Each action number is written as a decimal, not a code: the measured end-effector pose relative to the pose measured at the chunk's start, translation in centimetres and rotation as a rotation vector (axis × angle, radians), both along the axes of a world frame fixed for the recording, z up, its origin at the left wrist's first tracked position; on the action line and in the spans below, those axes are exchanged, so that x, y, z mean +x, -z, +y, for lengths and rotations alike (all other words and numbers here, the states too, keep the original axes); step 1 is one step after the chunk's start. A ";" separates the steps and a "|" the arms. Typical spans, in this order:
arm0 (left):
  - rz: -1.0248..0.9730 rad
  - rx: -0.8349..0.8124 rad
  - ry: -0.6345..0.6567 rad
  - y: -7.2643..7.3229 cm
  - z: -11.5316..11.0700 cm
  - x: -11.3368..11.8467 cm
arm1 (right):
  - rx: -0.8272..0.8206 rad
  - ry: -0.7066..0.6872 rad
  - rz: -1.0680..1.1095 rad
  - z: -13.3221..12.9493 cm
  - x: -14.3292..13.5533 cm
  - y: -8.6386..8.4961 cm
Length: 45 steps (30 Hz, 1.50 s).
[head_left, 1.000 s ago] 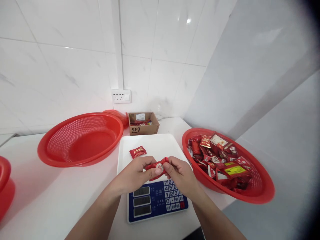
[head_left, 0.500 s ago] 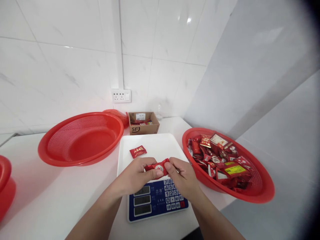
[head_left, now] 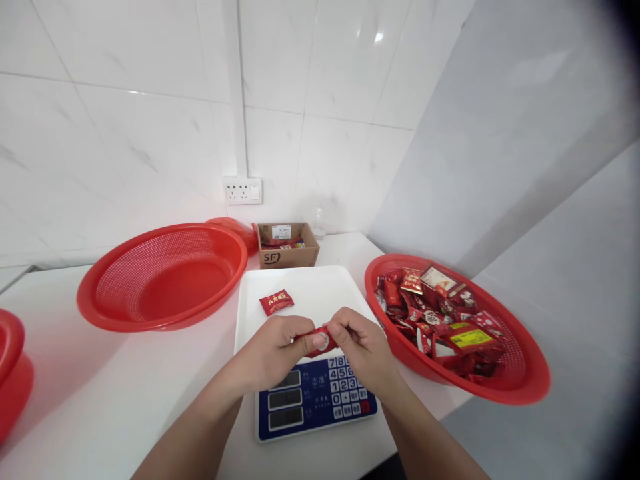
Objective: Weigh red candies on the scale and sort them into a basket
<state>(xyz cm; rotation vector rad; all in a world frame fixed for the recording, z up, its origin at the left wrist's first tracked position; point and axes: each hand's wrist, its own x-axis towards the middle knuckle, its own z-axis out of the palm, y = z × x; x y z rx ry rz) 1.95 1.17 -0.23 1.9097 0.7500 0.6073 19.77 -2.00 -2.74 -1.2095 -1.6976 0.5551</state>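
Between both hands I hold a small red wrapped candy [head_left: 325, 342] with a pale round mark, above the front of the scale's pan. My left hand [head_left: 280, 347] pinches its left side, thumb lying across the wrapper. The fingers of my right hand [head_left: 363, 347] are closed on its right end. Much of the wrapper is hidden by my fingers. Beneath them is a digital scale [head_left: 310, 403] with a white pan [head_left: 320, 287] and a blue keypad panel. Another red candy packet [head_left: 277, 302] with gold lettering lies on the pan, left of centre.
To the right, a red basket [head_left: 530, 380] holds many red packets. A second red basket [head_left: 170, 293] stands left of the scale, with another red basket [head_left: 10, 347] at the left edge. Behind the scale are a cardboard box [head_left: 287, 259] with packets inside and a red bag [head_left: 233, 228].
My hands have drawn slightly closer around the candy, and less of its wrapper shows. My right knuckles have risen a little. The packet on the pan stays put.
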 end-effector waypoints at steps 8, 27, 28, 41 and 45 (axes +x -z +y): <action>0.382 0.327 -0.434 1.0 2.3 -1.7 | -0.130 0.109 -0.114 1.7 0.7 1.8; 0.689 0.527 -0.328 3.9 3.3 -0.5 | -0.094 -0.069 -0.616 2.7 0.3 3.9; 0.687 0.534 -0.338 3.9 3.4 -0.5 | -0.109 -0.050 -0.632 2.8 0.6 3.8; 0.298 0.500 -0.513 1.7 2.6 -2.2 | -0.537 0.283 -0.695 1.7 14.5 0.9; 0.314 0.458 -0.496 1.4 2.2 -2.0 | -0.624 0.215 -0.675 2.6 16.7 1.7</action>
